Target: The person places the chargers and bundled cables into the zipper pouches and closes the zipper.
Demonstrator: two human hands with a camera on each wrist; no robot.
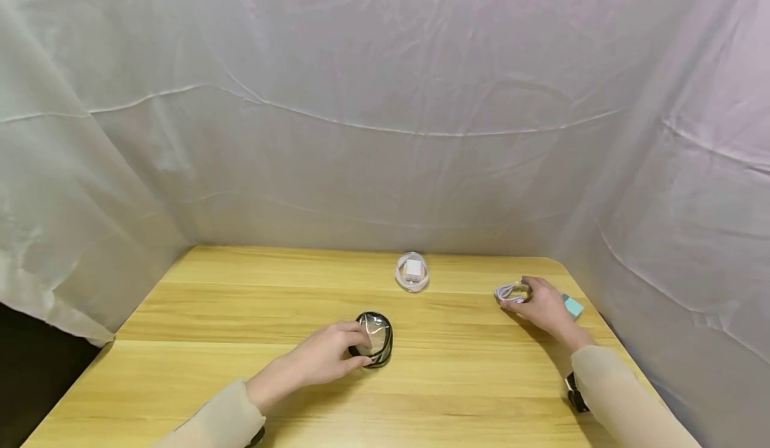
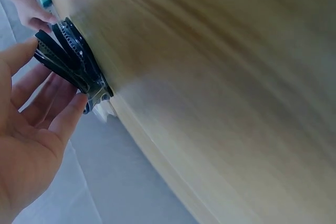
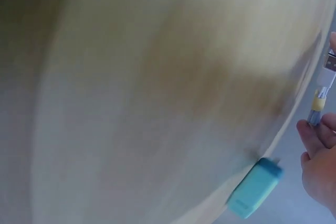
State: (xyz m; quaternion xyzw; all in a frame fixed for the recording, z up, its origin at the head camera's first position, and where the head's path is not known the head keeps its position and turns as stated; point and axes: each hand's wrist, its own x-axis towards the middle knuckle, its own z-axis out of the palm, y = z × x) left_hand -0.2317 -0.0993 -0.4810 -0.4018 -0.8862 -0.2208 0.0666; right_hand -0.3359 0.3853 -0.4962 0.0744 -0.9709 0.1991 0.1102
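Note:
My left hand (image 1: pixel 327 353) holds a small round case (image 1: pixel 377 331) with a black rim and a clear face. In the left wrist view the case (image 2: pixel 73 56) shows black bands with zipper-like teeth, its two halves spread apart, between the thumb and fingers. Over on the right, my right hand (image 1: pixel 544 304) grips a coiled pale lavender USB cable (image 1: pixel 507 293). The cable's metal plug (image 3: pixel 331 62) and a yellowish band show in the right wrist view. Just beside that hand lies a teal charger block (image 1: pixel 573 306), partly hidden by it in the head view.
A white charger block (image 1: pixel 413 269) sits within a coiled white cable (image 1: pixel 402 281) near the back of the wooden table (image 1: pixel 289 281). Grey cloth (image 1: pixel 361 167) hangs behind and at both sides. A dark watch (image 1: pixel 575 392) is on the right wrist.

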